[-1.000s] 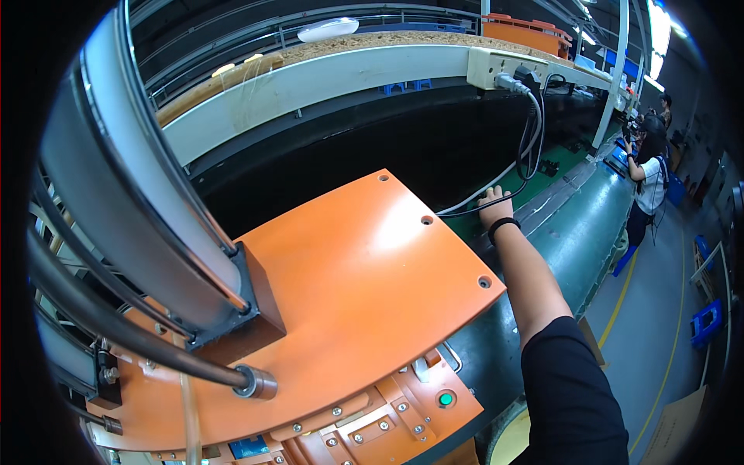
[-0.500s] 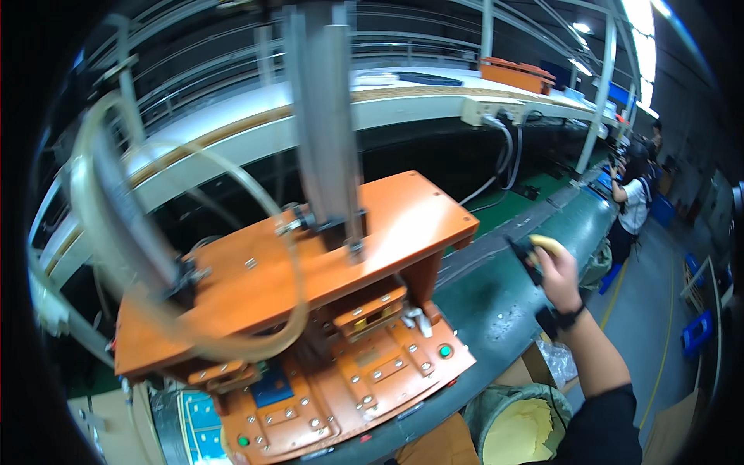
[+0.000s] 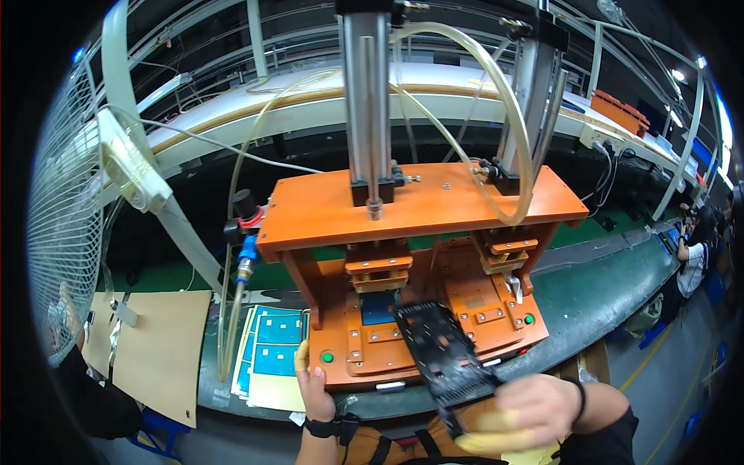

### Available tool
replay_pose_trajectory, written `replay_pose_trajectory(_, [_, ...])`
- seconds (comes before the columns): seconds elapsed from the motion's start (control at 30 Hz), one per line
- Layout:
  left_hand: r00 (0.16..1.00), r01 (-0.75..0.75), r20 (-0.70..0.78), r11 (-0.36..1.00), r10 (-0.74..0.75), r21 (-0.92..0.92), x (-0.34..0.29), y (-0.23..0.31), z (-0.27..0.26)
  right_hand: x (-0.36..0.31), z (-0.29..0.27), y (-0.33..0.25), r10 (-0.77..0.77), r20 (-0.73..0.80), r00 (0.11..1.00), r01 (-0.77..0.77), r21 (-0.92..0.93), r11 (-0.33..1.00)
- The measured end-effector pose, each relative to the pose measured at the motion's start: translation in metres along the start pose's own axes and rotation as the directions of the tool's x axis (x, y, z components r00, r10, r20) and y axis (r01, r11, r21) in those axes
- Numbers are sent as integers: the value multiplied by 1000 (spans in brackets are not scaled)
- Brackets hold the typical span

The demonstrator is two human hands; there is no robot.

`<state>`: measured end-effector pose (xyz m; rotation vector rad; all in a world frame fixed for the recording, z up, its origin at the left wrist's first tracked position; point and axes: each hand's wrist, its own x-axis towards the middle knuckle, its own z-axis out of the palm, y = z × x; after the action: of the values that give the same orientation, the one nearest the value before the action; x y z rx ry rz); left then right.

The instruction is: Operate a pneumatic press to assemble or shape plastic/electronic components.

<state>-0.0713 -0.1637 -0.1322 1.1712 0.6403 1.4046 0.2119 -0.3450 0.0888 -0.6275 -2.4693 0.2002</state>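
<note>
Panel picked up, gripped in my right hand, not seated in the press. My left hand, loosely open, looks empty beside the press.

One black panel, one press, two green buttons (one per side)

Black sleeve, dark wristbands, yellow finger coverings on hands.

press: orange | panel: black | buttons: green | sheets: blue with pale patches
</note>
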Motion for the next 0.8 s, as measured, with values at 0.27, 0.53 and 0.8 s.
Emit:
replay_pose_trajectory(0.27, [1000,-23,5,999,23,22,0,-10,-9,71,75,92,87,-16,996,-87,-346,934])
replay_pose_trajectory(0.53, [999,-36,-12,998,37,59,-3,-8,-8,69,91,93,532,-174,829,-555,-371,744])
replay_pose_trajectory(0.8, [999,32,-39,999,-32,7,-8,4,-2,78,79,89,600,-75,797,-586,-340,735])
